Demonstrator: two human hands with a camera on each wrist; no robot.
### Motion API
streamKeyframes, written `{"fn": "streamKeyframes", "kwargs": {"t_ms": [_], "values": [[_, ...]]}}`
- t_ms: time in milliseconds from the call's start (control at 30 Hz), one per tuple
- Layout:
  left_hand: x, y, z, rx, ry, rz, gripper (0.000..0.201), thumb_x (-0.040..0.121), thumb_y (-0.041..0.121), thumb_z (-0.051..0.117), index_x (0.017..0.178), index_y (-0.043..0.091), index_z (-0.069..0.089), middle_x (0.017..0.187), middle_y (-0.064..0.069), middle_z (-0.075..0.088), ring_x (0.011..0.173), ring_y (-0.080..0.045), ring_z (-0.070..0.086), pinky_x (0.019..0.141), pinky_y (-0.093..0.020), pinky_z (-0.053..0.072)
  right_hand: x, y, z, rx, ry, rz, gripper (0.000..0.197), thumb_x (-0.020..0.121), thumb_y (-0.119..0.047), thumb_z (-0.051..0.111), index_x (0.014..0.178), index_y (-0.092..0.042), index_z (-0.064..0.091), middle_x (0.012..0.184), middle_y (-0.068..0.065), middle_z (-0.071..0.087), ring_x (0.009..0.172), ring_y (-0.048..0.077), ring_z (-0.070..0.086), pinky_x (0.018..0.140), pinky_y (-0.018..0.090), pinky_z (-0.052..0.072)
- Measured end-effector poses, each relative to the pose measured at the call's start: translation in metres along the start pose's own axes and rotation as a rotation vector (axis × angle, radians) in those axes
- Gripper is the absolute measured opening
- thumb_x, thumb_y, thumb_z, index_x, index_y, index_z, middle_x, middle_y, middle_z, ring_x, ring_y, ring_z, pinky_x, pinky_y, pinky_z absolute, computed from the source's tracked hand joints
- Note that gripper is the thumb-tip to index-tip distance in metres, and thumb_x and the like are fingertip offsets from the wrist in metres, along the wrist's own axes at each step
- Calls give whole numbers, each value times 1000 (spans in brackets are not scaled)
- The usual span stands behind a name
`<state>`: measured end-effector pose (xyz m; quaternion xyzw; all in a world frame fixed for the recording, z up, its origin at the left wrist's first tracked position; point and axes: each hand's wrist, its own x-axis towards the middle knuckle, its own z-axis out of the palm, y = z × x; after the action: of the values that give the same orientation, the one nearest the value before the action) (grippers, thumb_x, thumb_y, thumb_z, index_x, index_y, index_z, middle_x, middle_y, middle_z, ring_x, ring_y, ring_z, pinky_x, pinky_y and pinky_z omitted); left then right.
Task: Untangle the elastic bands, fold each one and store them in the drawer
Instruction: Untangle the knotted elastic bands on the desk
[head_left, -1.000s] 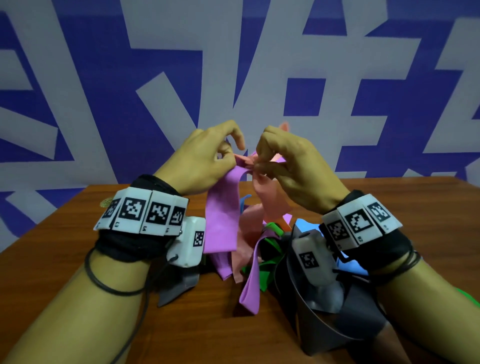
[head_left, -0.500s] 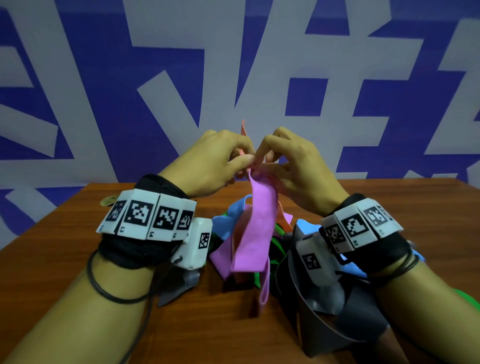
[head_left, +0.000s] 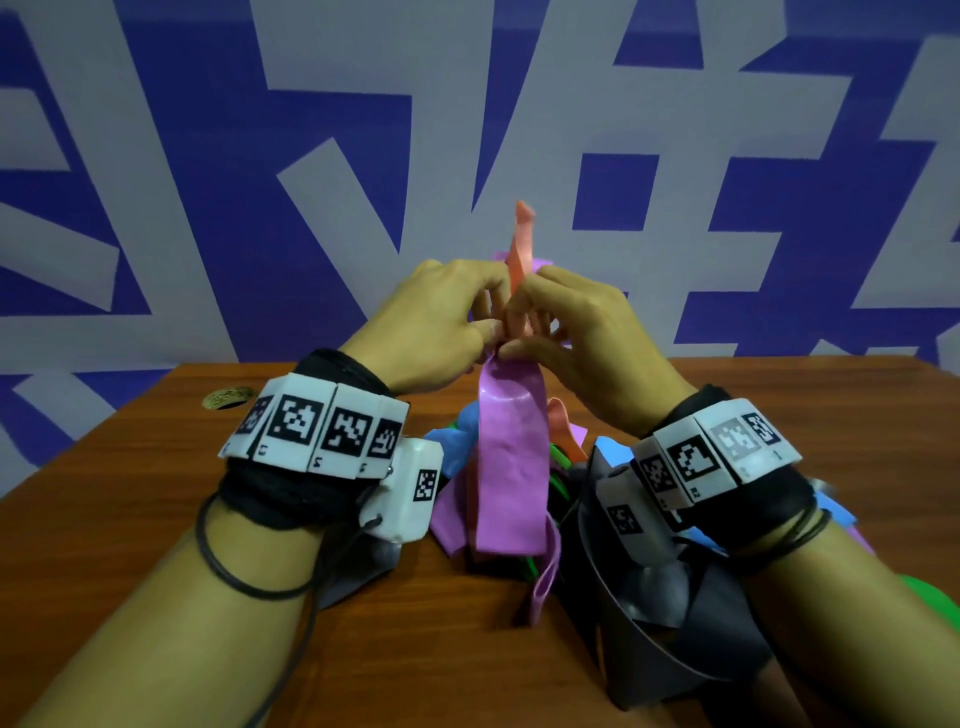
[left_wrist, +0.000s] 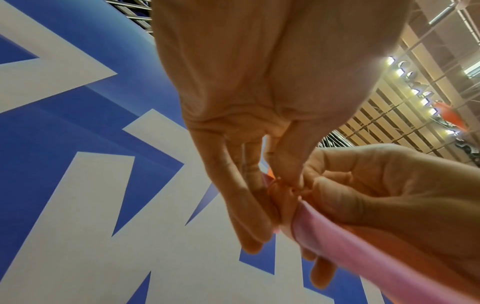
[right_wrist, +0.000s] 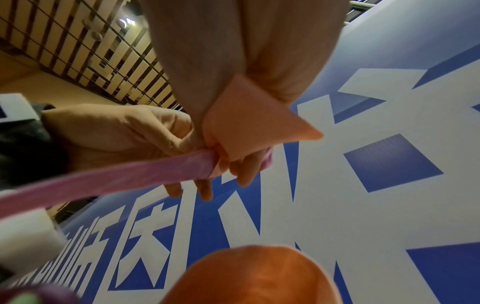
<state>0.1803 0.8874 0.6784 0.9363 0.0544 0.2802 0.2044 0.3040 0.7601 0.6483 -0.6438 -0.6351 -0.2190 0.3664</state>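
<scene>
**Head view: both hands working a knot of two bands above the pile**

Head view shows the left hand (head_left: 436, 322) and the right hand (head_left: 576, 332) raised together above the wooden table (head_left: 130, 519), fingertips meeting at one point. Both hands pinch the junction where the purple band (head_left: 511, 467) and the salmon band (head_left: 522, 244) are tangled.

- Salmon band: its free end stands up at 12 o'clock from the pinch point.
- Purple band: hangs flat toward 6 o'clock from the pinch point, its lower end reaching the pile of bands (head_left: 561, 467).
- Pile of bands: lies on the table between the two wrists; blue, green, purple and grey strips are visible.

Left wrist view confirms the left hand's thumb and fingers (left_wrist: 249, 205) closed on the bunched salmon material, with the right hand gripping the purple band at 3 o'clock, touching it.

A gold coin-like disc (head_left: 227, 397) lies on the table at 10 o'clock from the left wrist.
</scene>
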Motion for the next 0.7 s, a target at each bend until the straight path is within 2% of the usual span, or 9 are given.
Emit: {"fn": "streamKeyframes", "kwargs": {"t_ms": [100,200,267,400,467,533,567,633,700], "values": [[1,0,5,-4,63,-33,10,89,10,63,84,19,61,79,0,69,74,-20,68,71,-45,58,0,1,1,18,14,17,17,81,-23,71,84,-12,58,80,-14,46,70,14,44,60,30,41],[2,4,10,-2,161,-70,10,91,12,60,83,18,61,80,1,67,73,-24,67,72,-46,57,1,2,-1,30,16,54,17,81,-24,68,78,-16,54,80,-2,53,70,18,47,62,32,41],[3,7,11,-9,199,-89,11,91,12,59,82,19,61,80,3,66,75,-25,66,73,-47,57,1,0,-4,39,7,85,21,82,-21,70,77,-19,50,79,0,53,70,17,46,63,28,38],[2,6,4,-42,217,-124,12,90,10,60,81,18,64,76,5,68,77,-22,67,74,-47,58,2,-5,-12,84,-88,129,23,88,-16,71,77,-19,50,81,2,56,73,15,48,65,22,39],[2,7,1,-59,197,-118,11,92,9,60,83,15,65,78,1,69,74,-18,68,70,-45,59,2,-5,-15,102,-102,132,22,88,-16,70,78,-19,50,82,1,56,73,14,48,64,20,39],[0,9,0,-76,167,-105,10,93,7,60,86,14,65,82,-2,69,68,-13,67,62,-37,60,2,-3,-14,107,-65,106,20,89,-16,69,81,-19,51,81,1,56,71,14,48,63,18,39],[0,11,0,-64,167,-86,10,93,8,61,87,15,64,82,-2,68,67,-12,66,61,-36,60,1,-2,-12,97,-37,89,20,89,-17,68,83,-21,50,80,1,55,71,14,48,63,20,40],[0,13,0,-27,165,-41,10,91,12,63,86,20,64,81,4,67,71,-13,66,68,-41,59,1,1,-10,66,-1,81,21,89,-20,68,85,-26,49,82,0,53,72,17,49,64,30,44],[-1,14,-2,-1,122,-29,9,91,18,65,86,26,64,85,8,63,72,-9,64,72,-41,58,1,5,-10,33,1,91,21,87,-21,70,86,-28,50,85,0,53,73,18,50,65,39,47]]}}
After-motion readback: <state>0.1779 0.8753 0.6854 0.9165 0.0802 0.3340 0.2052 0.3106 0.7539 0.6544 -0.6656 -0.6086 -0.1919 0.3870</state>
